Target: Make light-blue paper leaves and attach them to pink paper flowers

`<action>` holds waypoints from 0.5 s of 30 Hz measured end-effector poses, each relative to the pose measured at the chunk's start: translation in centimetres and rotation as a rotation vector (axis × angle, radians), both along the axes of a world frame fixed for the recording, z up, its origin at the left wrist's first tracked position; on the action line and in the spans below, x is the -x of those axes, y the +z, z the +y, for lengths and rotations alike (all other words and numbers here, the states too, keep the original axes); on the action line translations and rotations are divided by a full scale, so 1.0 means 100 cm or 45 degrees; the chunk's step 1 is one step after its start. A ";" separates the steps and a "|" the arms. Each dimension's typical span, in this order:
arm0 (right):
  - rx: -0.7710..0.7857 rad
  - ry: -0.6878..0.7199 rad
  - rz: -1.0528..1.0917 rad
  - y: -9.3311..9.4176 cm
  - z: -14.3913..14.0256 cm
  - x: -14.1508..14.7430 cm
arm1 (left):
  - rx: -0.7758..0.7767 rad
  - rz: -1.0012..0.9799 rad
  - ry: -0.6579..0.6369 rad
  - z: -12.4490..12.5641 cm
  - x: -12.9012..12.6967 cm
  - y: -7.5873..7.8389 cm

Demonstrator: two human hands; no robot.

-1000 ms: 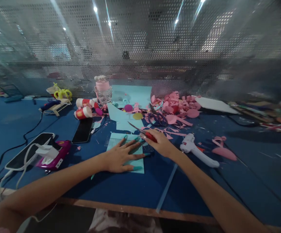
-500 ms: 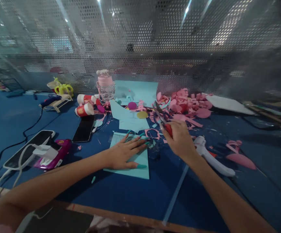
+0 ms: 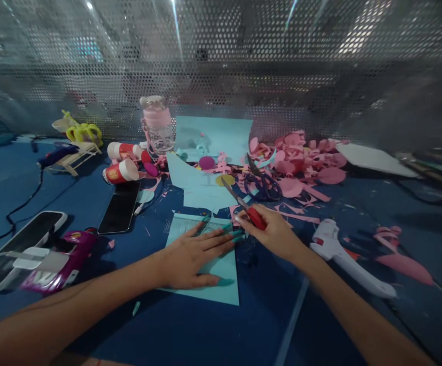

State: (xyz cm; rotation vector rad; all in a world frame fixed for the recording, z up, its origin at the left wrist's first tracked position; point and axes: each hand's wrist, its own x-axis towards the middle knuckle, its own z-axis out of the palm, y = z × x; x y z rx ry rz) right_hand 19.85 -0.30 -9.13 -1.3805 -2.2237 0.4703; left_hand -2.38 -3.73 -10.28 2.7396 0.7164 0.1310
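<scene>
My left hand (image 3: 198,256) lies flat on a light teal paper sheet (image 3: 221,282), its long-nailed fingers stretched out. Part of a drawn outline shows past the fingertips. My right hand (image 3: 274,231) is closed around a red-handled blade (image 3: 256,217), whose narrow metal tip points up and to the left. I cannot tell whether it is a knife or closed scissors. The tip appears near a yellow disc (image 3: 221,180) on more teal paper (image 3: 201,195). Dark-handled scissors (image 3: 262,187) lie just beyond the right hand.
Pink cutouts (image 3: 293,162) are heaped at the back right. A white glue gun (image 3: 350,259) lies beside my right forearm. Left are a phone (image 3: 119,208), red-and-white paper cups (image 3: 121,172) and a purple device (image 3: 68,259). A bottle (image 3: 157,124) stands before the perforated panel (image 3: 221,66).
My right hand has drawn back slightly, and the blade has swung left, away from the dark-handled scissors. My left hand stays flat on the sheet. The camera view has shifted.
</scene>
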 end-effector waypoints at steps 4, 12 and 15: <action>-0.111 -0.136 -0.084 -0.005 0.008 -0.009 | -0.049 -0.005 0.026 -0.005 0.000 0.001; -0.531 -0.366 -0.203 -0.003 0.008 -0.026 | -0.028 0.091 0.501 -0.039 -0.009 -0.002; -0.559 -0.470 -0.432 0.004 0.002 -0.031 | -0.017 0.070 0.509 -0.041 -0.008 -0.003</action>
